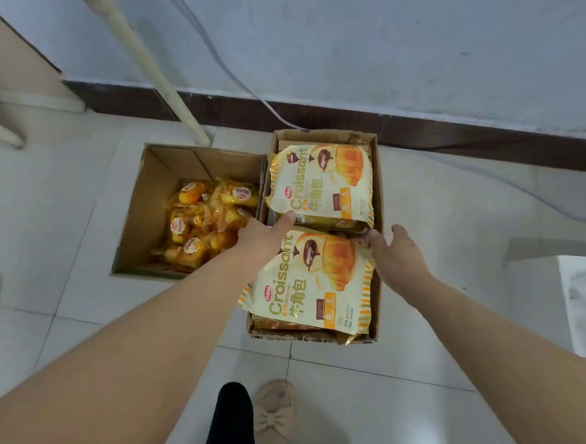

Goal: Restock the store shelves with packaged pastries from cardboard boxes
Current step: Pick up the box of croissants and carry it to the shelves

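The left hand (266,235) reaches into the open brown cardboard box (326,135) of large pastry bags. Its thumb lies flat on the near edge of the farther cream-and-orange plastic croissant bag (321,185), while its fingers drop down past that bag's left corner. The fingertips are hidden there, so it is hard to say whether the hand has actually closed on the bag.

The right hand (397,254) is spread, thumb lifted away from the fingers. Its fingertips just touch the same bag's near right corner and clasp nothing.

Between the two hands and under both wrists lies a second, matching croissant bag (319,278), flat on top of more bags in the same box.

Just outside the left hand stands a second open cardboard box (147,219), touching the first. It holds a heap of small pastries in clear orange wrappers (198,226).

Beyond that box, a pale wooden pole (140,58) leans against the wall, and a thin white cable (225,70) trails down the wall. Below the forearms, a beige slipper with a bow (274,419) rests on the white floor tiles.
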{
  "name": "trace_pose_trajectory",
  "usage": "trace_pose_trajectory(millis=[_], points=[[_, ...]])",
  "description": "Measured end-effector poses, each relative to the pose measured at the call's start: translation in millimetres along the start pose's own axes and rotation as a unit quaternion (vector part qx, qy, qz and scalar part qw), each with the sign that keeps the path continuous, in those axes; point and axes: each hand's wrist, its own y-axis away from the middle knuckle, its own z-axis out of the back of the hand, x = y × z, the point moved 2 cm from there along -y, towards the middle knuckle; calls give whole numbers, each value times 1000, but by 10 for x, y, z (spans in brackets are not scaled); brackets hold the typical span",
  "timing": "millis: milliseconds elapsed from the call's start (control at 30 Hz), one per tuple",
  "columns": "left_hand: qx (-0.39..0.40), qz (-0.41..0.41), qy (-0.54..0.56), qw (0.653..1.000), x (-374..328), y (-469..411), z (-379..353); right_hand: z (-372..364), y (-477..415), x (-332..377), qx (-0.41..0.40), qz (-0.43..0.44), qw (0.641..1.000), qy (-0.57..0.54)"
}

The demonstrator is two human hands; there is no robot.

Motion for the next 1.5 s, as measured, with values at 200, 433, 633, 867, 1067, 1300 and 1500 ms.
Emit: trace_pose_trajectory(millis=[200, 433, 633, 867, 1067, 1300, 1500], points=[[-12, 40, 22, 999, 39, -171, -98, -194, -391, -132, 11, -65, 995, -76], [21, 82, 60, 995, 88, -532, -113, -272, -655, -204, 30, -126, 987, -93], [-14, 67, 44, 997, -58, -386, -164, -295, -819, -323, 25, -130, 986, -97], [40, 38, 82, 995, -84, -421, -164, -257, -829, -428, 14, -89, 996, -29], [115, 52, 129, 983, -120, -62, -332, 119, -458, -628, -19, -101, 994, -22], [88, 19, 103, 991, -527, 872, -141, 754, 320, -350, -33, -98, 994, -29], [97, -10, 115, 989, -980, 2050, 509, 1469, 1352, 305, -39, -63, 997, -16]])
